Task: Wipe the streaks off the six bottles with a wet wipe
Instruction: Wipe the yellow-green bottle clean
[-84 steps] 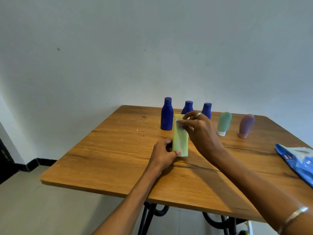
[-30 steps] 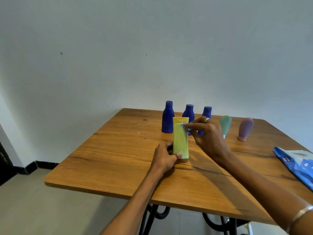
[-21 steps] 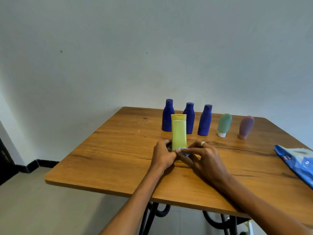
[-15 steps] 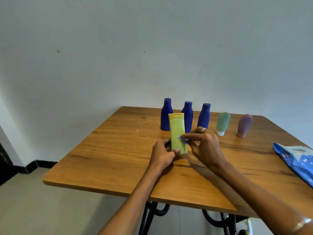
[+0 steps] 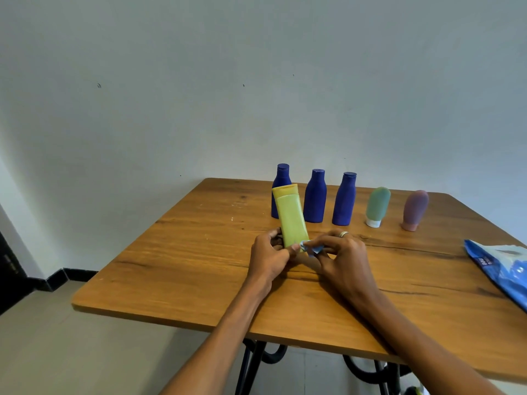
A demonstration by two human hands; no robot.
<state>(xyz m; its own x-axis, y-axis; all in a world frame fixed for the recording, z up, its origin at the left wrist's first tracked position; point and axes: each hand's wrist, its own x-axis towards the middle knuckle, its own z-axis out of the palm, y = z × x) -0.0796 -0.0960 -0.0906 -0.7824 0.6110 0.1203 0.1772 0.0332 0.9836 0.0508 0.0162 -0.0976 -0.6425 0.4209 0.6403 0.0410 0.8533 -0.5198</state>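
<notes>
Colours on a brown, dark-grained wooden table (image 5: 182, 269)

Yellow-green tube (image 5: 291, 220) with yellower cap; three deep blue bottles (image 5: 314, 196); one mint-green bottle (image 5: 377, 205) with white cap; one dusty mauve bottle (image 5: 415, 208) with pinkish cap; pale blue wipe (image 5: 312, 248); bright blue and white packet (image 5: 507, 266); grey-white wall (image 5: 256, 81).

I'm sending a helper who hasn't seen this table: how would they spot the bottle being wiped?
On the wooden table, in front of the back row of bottles, the left hand grips the yellow-green bottle. It alone is yellow-green, flat-sided and off the row.
</notes>
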